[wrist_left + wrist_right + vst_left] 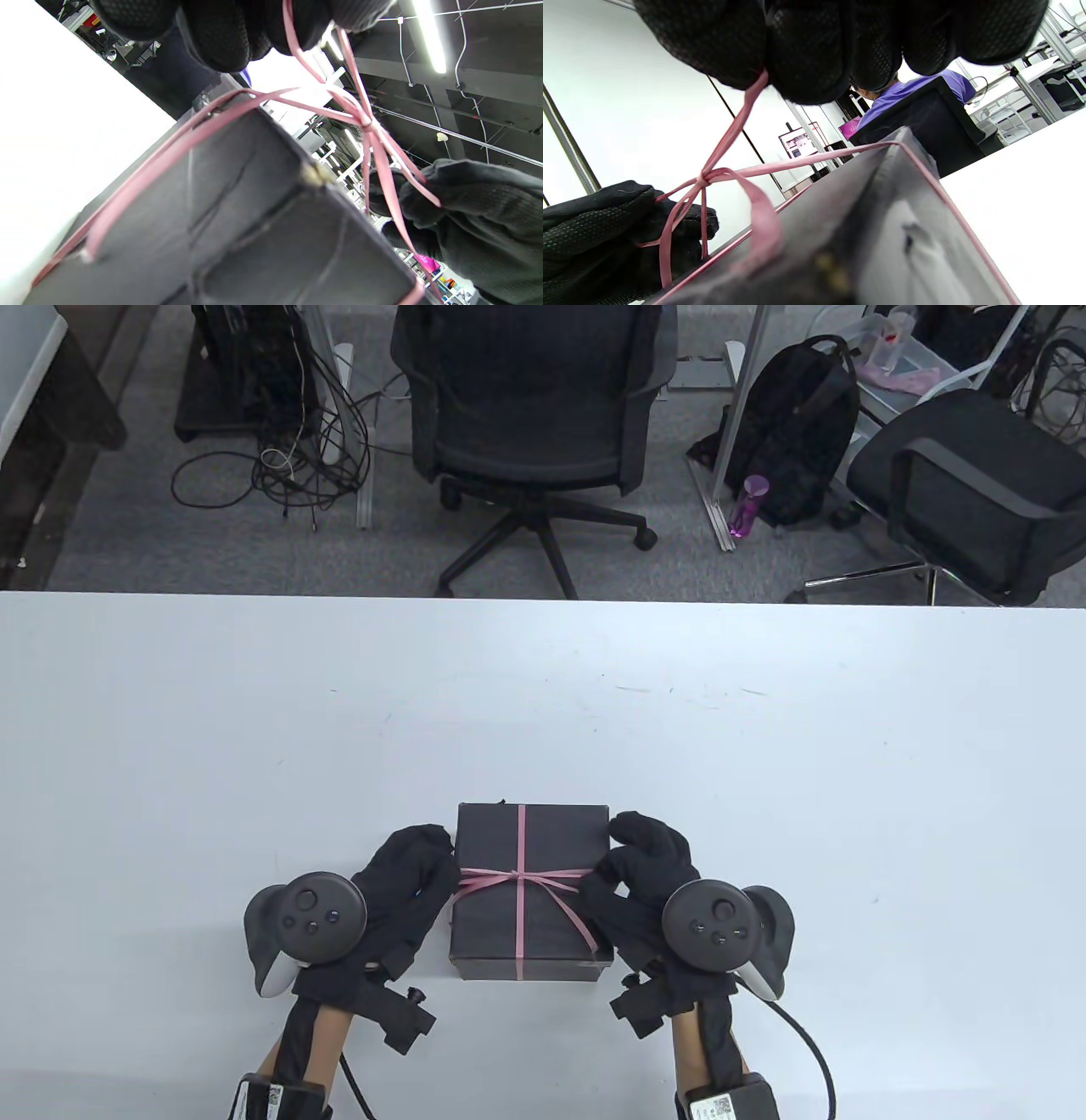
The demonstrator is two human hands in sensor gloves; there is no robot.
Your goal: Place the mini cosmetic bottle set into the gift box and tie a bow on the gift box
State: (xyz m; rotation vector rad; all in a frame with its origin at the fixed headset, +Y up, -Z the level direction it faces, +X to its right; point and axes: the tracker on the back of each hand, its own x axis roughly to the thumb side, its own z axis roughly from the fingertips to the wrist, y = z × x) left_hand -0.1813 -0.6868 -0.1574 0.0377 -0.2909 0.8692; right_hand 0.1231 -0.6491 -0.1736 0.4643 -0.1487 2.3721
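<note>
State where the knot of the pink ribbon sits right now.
In the table view, the pink ribbon's knot sits mid-lid on the closed black cardboard gift box, between the left hand and right hand.

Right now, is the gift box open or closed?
Closed. The gift box has its top covered, and the pink ribbon crosses it, knotted at the middle, with both hands pinching ribbon ends. Its contents cannot be seen.
</note>
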